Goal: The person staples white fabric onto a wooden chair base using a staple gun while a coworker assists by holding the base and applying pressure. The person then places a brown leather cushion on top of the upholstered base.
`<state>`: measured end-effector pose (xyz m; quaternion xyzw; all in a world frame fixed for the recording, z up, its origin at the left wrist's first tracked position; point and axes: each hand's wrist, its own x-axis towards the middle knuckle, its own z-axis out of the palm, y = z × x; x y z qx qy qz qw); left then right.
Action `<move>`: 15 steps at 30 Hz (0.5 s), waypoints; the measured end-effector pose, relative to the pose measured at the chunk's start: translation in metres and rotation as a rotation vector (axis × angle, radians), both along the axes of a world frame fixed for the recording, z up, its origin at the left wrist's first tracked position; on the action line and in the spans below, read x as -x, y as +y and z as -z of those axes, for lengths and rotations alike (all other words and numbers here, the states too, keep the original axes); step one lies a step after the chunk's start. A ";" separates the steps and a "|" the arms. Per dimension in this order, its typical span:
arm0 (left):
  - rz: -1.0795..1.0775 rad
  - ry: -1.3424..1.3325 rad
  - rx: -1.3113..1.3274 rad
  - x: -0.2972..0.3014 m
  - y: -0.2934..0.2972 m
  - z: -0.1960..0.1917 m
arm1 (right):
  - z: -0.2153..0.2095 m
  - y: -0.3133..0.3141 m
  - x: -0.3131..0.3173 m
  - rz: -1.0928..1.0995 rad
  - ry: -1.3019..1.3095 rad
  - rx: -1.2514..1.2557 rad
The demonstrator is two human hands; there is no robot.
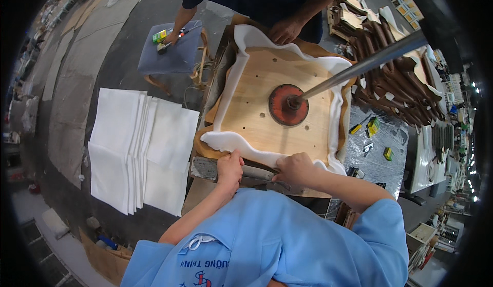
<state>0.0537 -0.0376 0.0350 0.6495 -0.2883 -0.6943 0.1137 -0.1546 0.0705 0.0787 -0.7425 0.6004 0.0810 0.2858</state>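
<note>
White foam padding layer (241, 144) wraps square plywood seat board (280, 99), under round red press disc (288, 104). Left hand (229, 167), right hand (296, 168): fingers pinching foam's near edge. Foam likely soft, light, stretchy; grip at edge.

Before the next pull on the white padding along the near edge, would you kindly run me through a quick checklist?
1. Left hand on the near edge of the white padding: ok.
2. Right hand gripping that same edge: ok.
3. Press disc seated on the wooden board: ok.
4. Padding showing around all the board's sides: ok, wavy.
5. Co-worker's hand off the far edge: not ok, it rests there.
6. Padding lying flat under the board: cannot tell.
</note>
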 end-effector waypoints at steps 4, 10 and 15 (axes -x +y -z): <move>-0.025 0.088 -0.014 -0.003 -0.002 -0.006 | 0.007 0.000 0.014 0.061 0.006 -0.074; 0.356 0.112 -0.432 0.012 0.018 -0.013 | 0.023 -0.002 0.017 0.005 -0.003 0.003; 0.312 -0.037 -0.322 0.054 0.028 -0.011 | 0.023 0.002 0.021 -0.064 0.004 0.001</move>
